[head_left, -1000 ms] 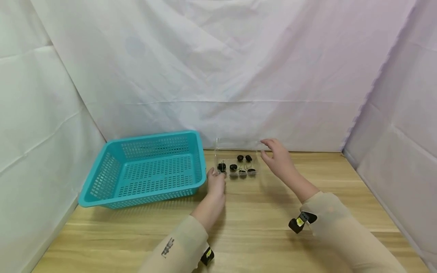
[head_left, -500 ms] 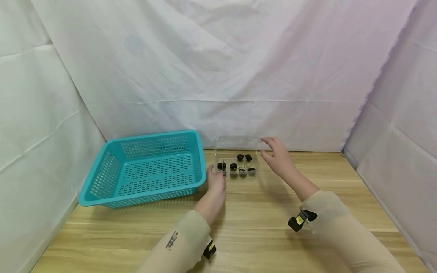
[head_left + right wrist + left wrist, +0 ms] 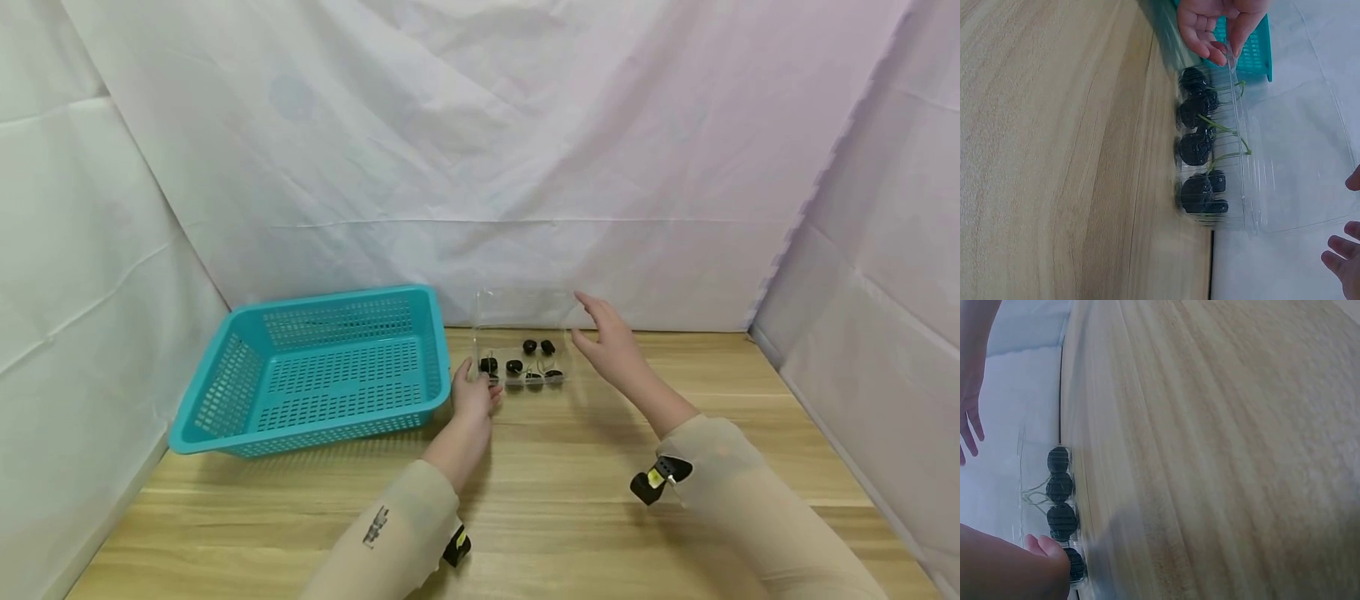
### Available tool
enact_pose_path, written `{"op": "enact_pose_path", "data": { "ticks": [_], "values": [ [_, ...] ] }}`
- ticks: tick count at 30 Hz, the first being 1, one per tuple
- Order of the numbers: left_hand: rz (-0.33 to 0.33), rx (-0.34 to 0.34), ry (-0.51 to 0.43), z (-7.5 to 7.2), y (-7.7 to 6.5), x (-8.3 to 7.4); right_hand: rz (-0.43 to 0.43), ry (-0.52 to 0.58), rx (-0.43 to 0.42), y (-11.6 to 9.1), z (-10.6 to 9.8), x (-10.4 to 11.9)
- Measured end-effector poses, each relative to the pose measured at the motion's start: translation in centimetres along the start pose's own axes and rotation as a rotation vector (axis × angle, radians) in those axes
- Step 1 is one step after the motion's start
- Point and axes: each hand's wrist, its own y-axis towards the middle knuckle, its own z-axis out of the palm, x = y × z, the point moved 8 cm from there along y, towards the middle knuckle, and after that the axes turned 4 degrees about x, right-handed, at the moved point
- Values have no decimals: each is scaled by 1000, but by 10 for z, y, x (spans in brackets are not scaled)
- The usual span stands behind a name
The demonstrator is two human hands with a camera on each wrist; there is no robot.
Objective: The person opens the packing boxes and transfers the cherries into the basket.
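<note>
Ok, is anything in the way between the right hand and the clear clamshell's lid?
Nothing visible. The right hand is beside the raised lid; whether they touch, I can't tell. The left hand is at the opposite side.

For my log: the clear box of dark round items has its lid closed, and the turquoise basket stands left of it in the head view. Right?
Not quite: the lid is open, raised from the rim of the clear box, as the right wrist view shows.

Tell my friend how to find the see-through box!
Find the turquoise basket on the wooden table. Just right of it, the left hand pinches a box with its lid raised. Unlike the basket, it's clear and holds dark, round things.
</note>
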Motion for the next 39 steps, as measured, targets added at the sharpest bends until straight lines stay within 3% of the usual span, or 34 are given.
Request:
{"op": "enact_pose_path", "data": {
  "ticks": [10,19,26,39],
  "values": [
    [10,17,-23,4,3,2,52,106,-10,4,5,-14],
    [-40,41,-35,8,-1,2,76,126,23,5,12,-25],
    [-38,35,-59,8,0,2,75,117,59,7,20,-29],
    [-31,22,-106,5,-2,5,18,-71,323,-5,51,-27]
  ]
}}
